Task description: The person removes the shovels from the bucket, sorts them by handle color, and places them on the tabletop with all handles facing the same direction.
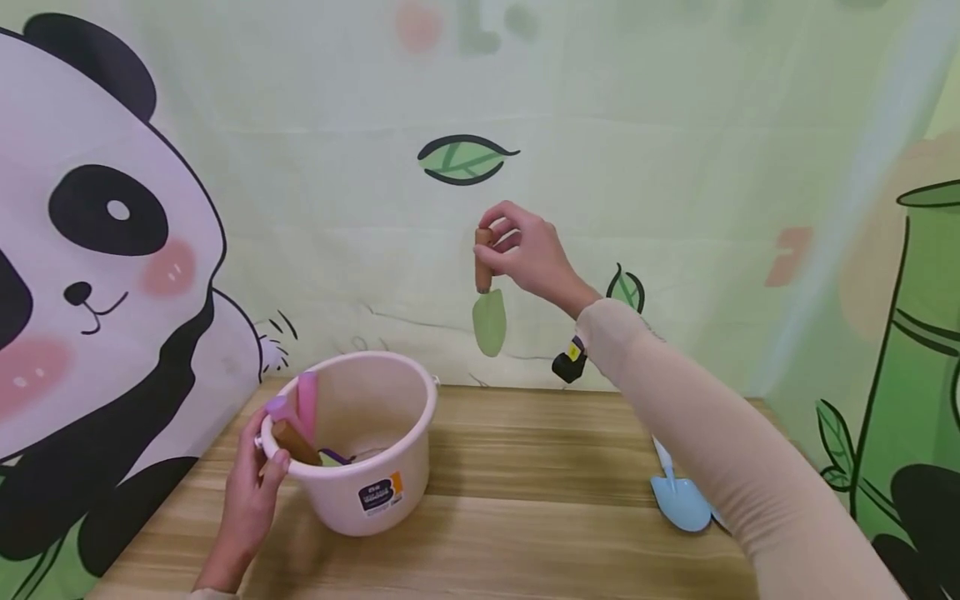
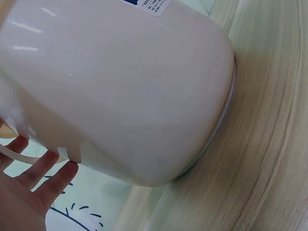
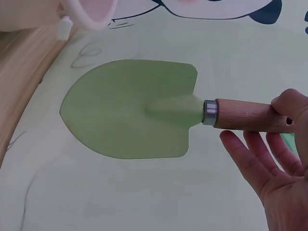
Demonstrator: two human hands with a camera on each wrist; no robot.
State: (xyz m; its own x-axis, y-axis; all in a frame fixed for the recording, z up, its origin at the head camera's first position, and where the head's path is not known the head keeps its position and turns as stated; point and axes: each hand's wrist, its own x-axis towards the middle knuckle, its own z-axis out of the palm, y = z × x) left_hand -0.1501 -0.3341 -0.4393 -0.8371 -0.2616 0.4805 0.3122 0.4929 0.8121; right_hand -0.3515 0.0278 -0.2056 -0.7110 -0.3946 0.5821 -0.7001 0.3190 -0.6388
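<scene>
On the left, the person's left hand (image 1: 250, 487) grips the rim of the bucket (image 1: 330, 500), presumably to steady it. Inside, a brown handle (image 1: 295, 443) leans on that rim (probably too long to lie flat). Right of the bucket, the right hand (image 1: 528, 250) pinches the green trowel (image 1: 490, 323) by its handle, blade hanging down in mid-air. Farther right, a blue shovel (image 1: 681, 502) lies on the table (image 1: 525, 517), partly sleeve-hidden.

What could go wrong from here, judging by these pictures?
The right hand holds the green trowel by its wooden handle in midair, so it might slip. Lowered into the bucket, it could knock the pink handles near the rim. The left hand grips one side, so pressing down might tip the bucket.
</scene>
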